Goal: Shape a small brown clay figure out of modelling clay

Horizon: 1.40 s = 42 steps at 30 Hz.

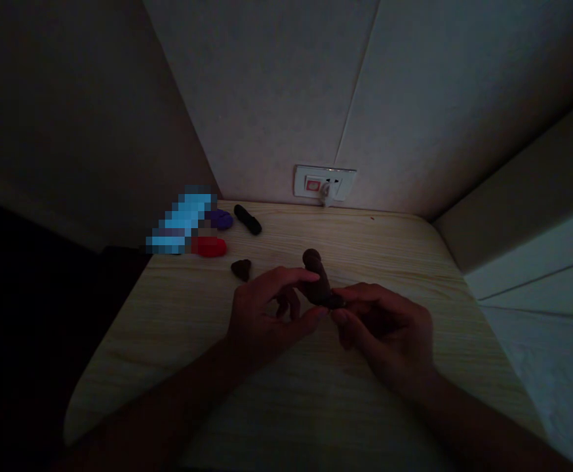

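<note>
In dim light both my hands meet over a pale wooden table [375, 249]. My left hand [261, 314] pinches a brown clay-like piece [318, 278] between thumb and forefinger. My right hand [385, 331] grips the lower end of the same piece with closed fingers. The piece stands up between them, with a rounded top. A small brown lump [241, 269] lies on the table just left of my left hand.
At the back left lie a red lump [210, 246], a purple lump [222, 219], a black stick-shaped lump [248, 219] and a blurred blue object [181, 226]. A wall socket [324, 182] sits behind the table. Walls close in behind; the table's left edge drops into darkness.
</note>
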Motion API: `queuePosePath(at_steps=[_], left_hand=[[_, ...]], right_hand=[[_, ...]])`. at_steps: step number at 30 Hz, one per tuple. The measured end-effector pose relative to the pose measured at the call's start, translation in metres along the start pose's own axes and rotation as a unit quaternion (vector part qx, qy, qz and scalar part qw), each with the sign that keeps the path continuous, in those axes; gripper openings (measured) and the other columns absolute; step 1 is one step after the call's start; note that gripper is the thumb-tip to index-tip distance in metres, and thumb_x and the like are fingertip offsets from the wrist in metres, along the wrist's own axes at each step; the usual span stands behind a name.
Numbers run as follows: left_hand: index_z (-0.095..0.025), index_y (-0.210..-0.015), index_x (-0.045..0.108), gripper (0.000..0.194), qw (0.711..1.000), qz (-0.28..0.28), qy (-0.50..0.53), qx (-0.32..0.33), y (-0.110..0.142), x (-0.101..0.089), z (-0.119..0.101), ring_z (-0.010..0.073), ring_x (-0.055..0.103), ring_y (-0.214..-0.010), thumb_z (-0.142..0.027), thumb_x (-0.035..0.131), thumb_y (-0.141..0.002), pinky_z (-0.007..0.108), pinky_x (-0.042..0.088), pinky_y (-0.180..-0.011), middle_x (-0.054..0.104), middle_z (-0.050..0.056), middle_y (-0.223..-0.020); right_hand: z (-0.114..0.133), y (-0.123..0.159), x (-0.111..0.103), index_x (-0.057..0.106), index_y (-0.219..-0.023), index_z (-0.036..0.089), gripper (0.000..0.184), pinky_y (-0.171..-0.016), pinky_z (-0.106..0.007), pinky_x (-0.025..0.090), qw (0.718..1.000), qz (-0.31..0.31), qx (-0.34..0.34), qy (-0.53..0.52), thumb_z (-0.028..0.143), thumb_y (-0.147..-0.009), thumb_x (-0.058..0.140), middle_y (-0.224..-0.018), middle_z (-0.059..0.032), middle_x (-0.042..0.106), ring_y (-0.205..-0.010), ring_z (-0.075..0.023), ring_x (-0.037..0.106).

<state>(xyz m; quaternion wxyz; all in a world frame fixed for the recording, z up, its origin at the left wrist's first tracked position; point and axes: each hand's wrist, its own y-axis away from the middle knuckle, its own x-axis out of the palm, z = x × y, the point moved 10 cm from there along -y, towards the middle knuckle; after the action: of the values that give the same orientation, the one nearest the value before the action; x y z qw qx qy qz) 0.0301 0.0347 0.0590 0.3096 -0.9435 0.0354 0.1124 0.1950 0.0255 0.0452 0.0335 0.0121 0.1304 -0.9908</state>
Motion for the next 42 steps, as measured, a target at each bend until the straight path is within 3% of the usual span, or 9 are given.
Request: queuePosePath(at_steps=[9, 18, 24, 34, 42], left_hand=[[-0.021, -0.106, 0.07, 0.031, 1.0, -0.003, 0.023, -0.011, 0.0, -0.001, 0.005, 0.0082, 0.057, -0.05, -0.025, 0.084, -0.079, 0.019, 0.047, -0.046, 0.069, -0.003, -0.072], [-0.021, -0.106, 0.069, 0.03, 0.998, 0.004, 0.044, -0.04, 0.001, 0.002, 0.009, 0.0074, 0.057, -0.051, -0.019, 0.083, -0.079, 0.018, 0.048, -0.048, 0.071, -0.002, -0.078], [-0.021, -0.104, 0.071, 0.027, 0.997, 0.0, 0.061, -0.054, 0.001, 0.002, 0.012, 0.0089, 0.057, -0.052, -0.024, 0.083, -0.08, 0.019, 0.047, -0.047, 0.069, -0.002, -0.073], [-0.022, -0.103, 0.071, 0.026, 0.992, -0.01, 0.087, -0.089, 0.001, 0.003, 0.016, 0.0093, 0.059, -0.053, -0.016, 0.081, -0.079, 0.02, 0.05, -0.049, 0.068, -0.002, -0.076], [-0.023, -0.11, 0.072, 0.03, 0.996, 0.001, 0.067, -0.053, 0.002, 0.003, 0.012, 0.008, 0.057, -0.053, -0.022, 0.082, -0.082, 0.019, 0.046, -0.046, 0.067, -0.002, -0.079]], right_hand=[[-0.002, 0.002, 0.001, 0.079, -0.102, 0.028, 0.025, -0.042, -0.018, 0.052, 1.0, 0.008, -0.008, -0.01, 0.012, -0.083, 0.079, -0.077, 0.0009, 0.075, -0.048, -0.0088, 0.063], [0.0, 0.0, 0.001, 0.078, -0.103, 0.026, 0.019, -0.041, -0.018, 0.052, 1.0, 0.011, -0.017, -0.015, 0.016, -0.086, 0.078, -0.081, -0.0009, 0.076, -0.047, -0.0085, 0.062], [0.0, 0.001, 0.001, 0.079, -0.1, 0.024, 0.014, -0.039, -0.018, 0.054, 1.0, 0.006, -0.011, -0.002, 0.019, -0.087, 0.078, -0.082, -0.0026, 0.076, -0.046, -0.009, 0.063], [-0.003, 0.001, 0.0, 0.079, -0.101, 0.026, 0.02, -0.04, -0.018, 0.053, 1.0, 0.008, -0.011, 0.002, 0.015, -0.085, 0.079, -0.085, -0.002, 0.076, -0.047, -0.0086, 0.064], [-0.007, 0.003, 0.0, 0.077, -0.102, 0.026, 0.017, -0.041, -0.019, 0.052, 1.0, 0.011, 0.0, 0.0, 0.02, -0.087, 0.079, -0.08, -0.0014, 0.076, -0.047, -0.0093, 0.064]])
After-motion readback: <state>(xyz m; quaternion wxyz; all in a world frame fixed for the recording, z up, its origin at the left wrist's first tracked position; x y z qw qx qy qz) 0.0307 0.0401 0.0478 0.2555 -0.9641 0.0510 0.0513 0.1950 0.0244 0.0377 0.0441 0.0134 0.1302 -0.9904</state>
